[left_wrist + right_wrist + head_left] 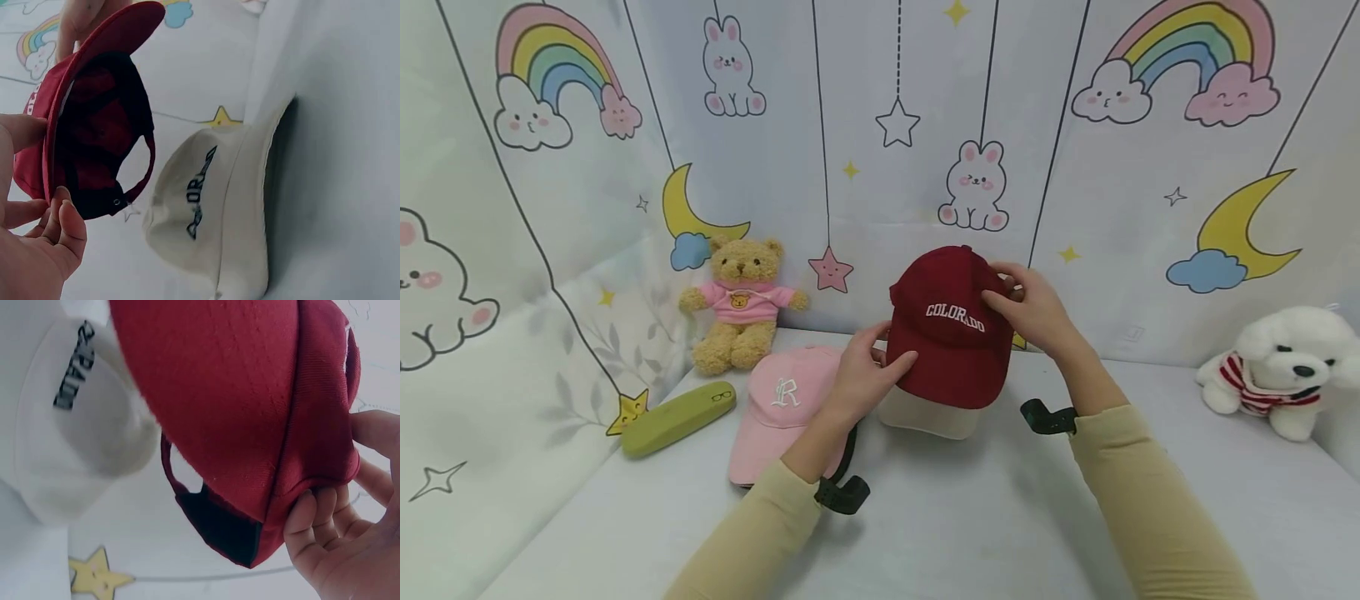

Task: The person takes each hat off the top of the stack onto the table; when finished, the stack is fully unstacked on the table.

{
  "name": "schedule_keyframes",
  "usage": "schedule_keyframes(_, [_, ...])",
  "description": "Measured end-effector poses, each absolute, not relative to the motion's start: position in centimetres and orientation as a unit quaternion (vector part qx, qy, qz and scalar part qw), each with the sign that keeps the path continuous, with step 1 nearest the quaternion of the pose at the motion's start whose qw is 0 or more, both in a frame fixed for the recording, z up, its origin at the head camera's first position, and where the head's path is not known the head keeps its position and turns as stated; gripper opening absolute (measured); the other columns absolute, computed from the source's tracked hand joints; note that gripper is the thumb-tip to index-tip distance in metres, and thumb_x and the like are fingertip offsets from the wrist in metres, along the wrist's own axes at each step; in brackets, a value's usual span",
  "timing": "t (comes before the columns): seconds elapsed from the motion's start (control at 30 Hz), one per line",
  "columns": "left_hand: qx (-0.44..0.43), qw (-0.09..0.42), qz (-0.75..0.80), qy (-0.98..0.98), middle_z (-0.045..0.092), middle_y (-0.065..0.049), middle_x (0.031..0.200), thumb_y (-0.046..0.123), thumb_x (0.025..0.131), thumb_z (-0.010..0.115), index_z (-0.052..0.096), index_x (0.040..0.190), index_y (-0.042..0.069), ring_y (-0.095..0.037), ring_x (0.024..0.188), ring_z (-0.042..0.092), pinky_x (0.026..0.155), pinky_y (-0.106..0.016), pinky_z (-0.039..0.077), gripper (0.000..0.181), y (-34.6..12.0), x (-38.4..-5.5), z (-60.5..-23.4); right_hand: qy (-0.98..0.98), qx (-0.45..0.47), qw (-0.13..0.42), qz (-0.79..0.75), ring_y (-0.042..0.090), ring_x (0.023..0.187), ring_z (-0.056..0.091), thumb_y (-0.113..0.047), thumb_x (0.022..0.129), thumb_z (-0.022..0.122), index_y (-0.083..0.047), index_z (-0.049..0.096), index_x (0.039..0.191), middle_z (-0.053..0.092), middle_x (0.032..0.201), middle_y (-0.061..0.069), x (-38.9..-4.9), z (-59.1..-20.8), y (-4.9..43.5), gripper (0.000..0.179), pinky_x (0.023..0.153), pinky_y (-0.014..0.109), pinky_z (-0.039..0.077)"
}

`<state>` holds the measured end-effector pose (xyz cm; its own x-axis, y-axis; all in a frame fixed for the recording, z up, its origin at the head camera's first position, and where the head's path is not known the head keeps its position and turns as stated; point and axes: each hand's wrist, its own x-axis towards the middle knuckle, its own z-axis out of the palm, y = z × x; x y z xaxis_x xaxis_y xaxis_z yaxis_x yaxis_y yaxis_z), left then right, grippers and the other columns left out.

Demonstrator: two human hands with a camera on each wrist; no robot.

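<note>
Both hands hold a red baseball cap (951,308) lettered COLORADO above a cream cap (928,417). My left hand (868,371) pinches the red cap's brim edge, thumb on top and fingers beneath, as the left wrist view shows. At the other side of the crown, my right hand (1030,304) grips the fabric between thumb and fingers. In the left wrist view the red cap's dark inner band and back strap show, with the cream cap (187,206) lower down and apart from it. The red cap hides most of the cream one in the head view.
A pink cap (790,387) lies left of the cream cap, partly behind my left forearm. Farther left are a green glasses case (679,418) and a teddy bear (743,304) in a pink top. A white plush dog (1277,367) sits far right. A printed curtain (880,192) stands behind.
</note>
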<state>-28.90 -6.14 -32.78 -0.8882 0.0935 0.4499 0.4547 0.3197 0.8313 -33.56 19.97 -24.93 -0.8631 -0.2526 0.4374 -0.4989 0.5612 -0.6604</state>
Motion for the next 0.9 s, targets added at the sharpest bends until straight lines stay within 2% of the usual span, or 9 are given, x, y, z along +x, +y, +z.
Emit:
schedule_keyframes(0.17, [-0.202, 0.173, -0.558, -0.786, 0.055, -0.014, 0.123, 0.019, 0.092, 0.075, 0.054, 0.139, 0.002, -0.014, 0.074, 0.056, 0.062, -0.026, 0.051, 0.054, -3.7, -29.6, -33.1, -0.877, 0.194, 0.146, 0.414, 0.032, 0.101, 0.062, -0.024, 0.103, 0.059, -0.003, 0.046, 0.149, 0.055, 0.117, 0.020, -33.1, -24.5, 22.1, 0.051, 0.073, 0.019, 0.053])
schedule_keyframes(0.4, [-0.226, 0.178, -0.577, -0.765, 0.054, -0.012, 0.120, 0.016, 0.091, 0.075, 0.054, 0.139, 0.001, -0.014, 0.073, 0.055, 0.062, -0.021, 0.050, 0.054, -0.2, -30.5, -34.3, -0.884, 0.166, 0.147, 0.412, 0.035, 0.107, 0.059, -0.026, 0.104, 0.057, -0.002, 0.043, 0.150, 0.052, 0.121, 0.022, -32.9, -24.7, 25.0, 0.054, 0.071, 0.014, 0.049])
schedule_keyframes(0.77, [-0.221, 0.149, -0.600, -0.754, 0.051, -0.011, 0.125, 0.020, 0.090, 0.076, 0.052, 0.142, 0.000, -0.004, 0.071, 0.053, 0.065, -0.019, 0.049, 0.061, 5.1, -30.7, -36.0, -0.890, 0.134, 0.155, 0.408, 0.037, 0.104, 0.055, -0.028, 0.105, 0.054, 0.000, 0.044, 0.148, 0.051, 0.121, 0.025, -32.7, -26.5, 29.2, 0.052, 0.068, 0.016, 0.050])
schedule_keyframes(0.9, [-0.205, 0.133, -0.590, -0.770, 0.051, -0.012, 0.128, 0.024, 0.089, 0.076, 0.051, 0.143, -0.001, -0.009, 0.086, 0.054, 0.072, -0.022, 0.049, 0.064, 6.7, -30.6, -37.2, -0.895, 0.122, 0.146, 0.404, 0.039, 0.105, 0.056, -0.029, 0.106, 0.054, 0.001, 0.043, 0.148, 0.050, 0.122, 0.027, -33.0, -27.9, 30.7, 0.053, 0.067, 0.017, 0.050])
